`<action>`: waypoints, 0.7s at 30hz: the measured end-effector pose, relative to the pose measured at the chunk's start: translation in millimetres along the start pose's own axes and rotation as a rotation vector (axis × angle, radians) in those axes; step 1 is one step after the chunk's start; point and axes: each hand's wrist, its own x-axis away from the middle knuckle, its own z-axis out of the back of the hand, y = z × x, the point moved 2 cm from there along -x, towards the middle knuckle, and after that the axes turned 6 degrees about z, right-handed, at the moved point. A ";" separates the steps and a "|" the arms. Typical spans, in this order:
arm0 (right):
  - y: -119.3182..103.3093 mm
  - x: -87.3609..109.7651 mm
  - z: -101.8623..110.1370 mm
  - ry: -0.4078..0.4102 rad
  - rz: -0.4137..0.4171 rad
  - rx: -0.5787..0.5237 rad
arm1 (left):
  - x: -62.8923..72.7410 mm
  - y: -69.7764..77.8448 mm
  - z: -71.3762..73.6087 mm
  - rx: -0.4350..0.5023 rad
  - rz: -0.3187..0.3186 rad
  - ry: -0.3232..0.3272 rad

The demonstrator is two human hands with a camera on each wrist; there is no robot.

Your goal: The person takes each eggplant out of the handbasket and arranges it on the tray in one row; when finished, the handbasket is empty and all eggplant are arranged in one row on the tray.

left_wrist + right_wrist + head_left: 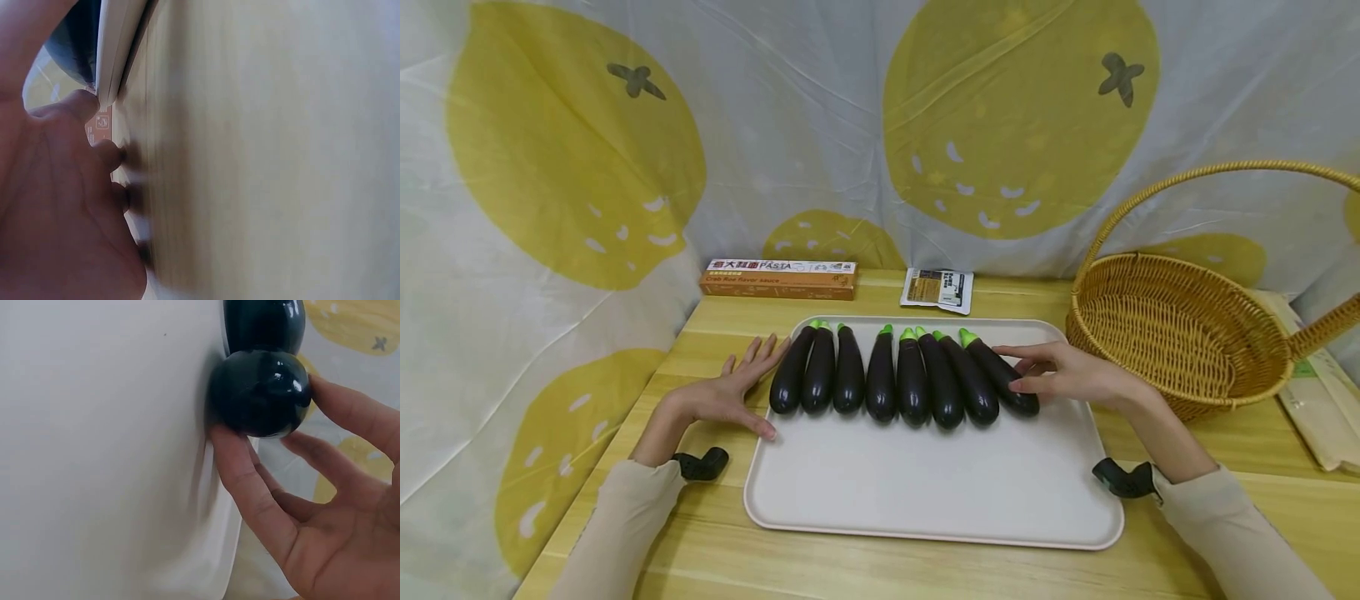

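Note:
Several dark purple eggplants point(912, 383) with green stem ends lie side by side across the far half of a white tray point(925, 492). At the right end of the row, my right hand point(1067, 375) grips the last eggplant point(997, 377), which lies at a slant. In the right wrist view, fingertips press that eggplant point(259, 394) from opposite sides near its rounded end. My left hand point(722, 398) is spread at the tray's left edge, beside the leftmost eggplant point(792, 375), holding nothing. The left wrist view shows its palm point(62, 187) beside the tray's rim.
A wicker basket point(1172, 333) with a tall handle stands right of the tray, a flat beige package point(1326, 417) behind it. Along the back lie a pasta box point(778, 281) and a small sachet point(936, 289). A lemon-print curtain point(790, 125) hangs behind the wooden table point(715, 533).

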 end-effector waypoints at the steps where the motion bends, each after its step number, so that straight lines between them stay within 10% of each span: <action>1: 0.7 -0.2 0.3 0.000 -0.005 -0.001 | 0.0 0.3 0.2 0.001 0.000 -0.001; 21: -0.3 -0.1 5.6 -0.032 0.036 -0.004 | 1.0 3.0 0.0 -0.021 0.003 0.009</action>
